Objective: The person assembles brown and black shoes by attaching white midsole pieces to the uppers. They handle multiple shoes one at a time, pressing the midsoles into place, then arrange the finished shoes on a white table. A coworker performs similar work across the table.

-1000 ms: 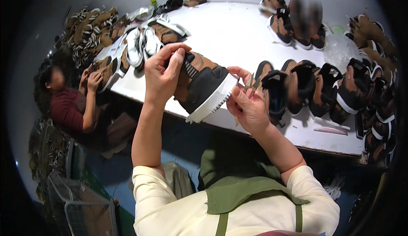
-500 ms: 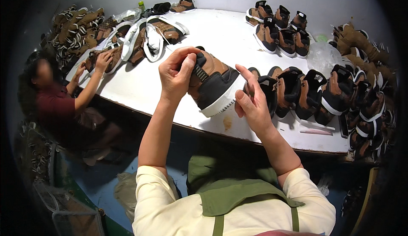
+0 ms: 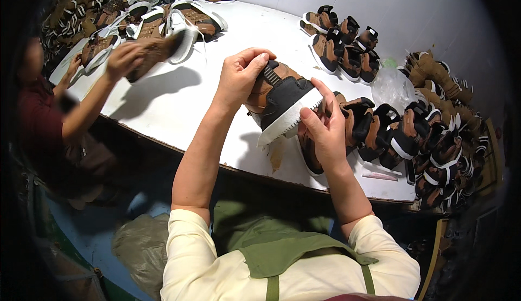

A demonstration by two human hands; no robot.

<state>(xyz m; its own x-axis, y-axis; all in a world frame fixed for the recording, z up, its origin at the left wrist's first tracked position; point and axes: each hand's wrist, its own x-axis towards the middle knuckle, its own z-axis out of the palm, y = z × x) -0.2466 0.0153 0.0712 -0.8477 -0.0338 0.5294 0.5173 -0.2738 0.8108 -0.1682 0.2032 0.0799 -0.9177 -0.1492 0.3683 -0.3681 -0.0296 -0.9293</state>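
Observation:
Between my hands, above the table, is a brown and black shoe (image 3: 286, 99) with a thick white sole, tilted with its heel toward me. My left hand (image 3: 242, 79) is closed on the top of the heel, next to the striped pull tab. At the other end of the heel, my right hand (image 3: 327, 133) grips the white sole edge, thumb and fingers around it. The toe is hidden behind the heel and my hands.
On the left, a co-worker's hand (image 3: 124, 59) holds a blurred brown shoe (image 3: 157, 57) over the white table (image 3: 255, 27). Rows of finished-looking shoes (image 3: 380, 130) stand at right, beside a clear plastic bag (image 3: 392, 88). Brown shoe parts (image 3: 439, 78) are piled beyond. A grey bag (image 3: 142, 252) lies on the floor.
The shoe has turned a little in my hands, and my right hand has closed onto the sole edge. The co-worker has lifted a shoe off the table. My view has shifted right.

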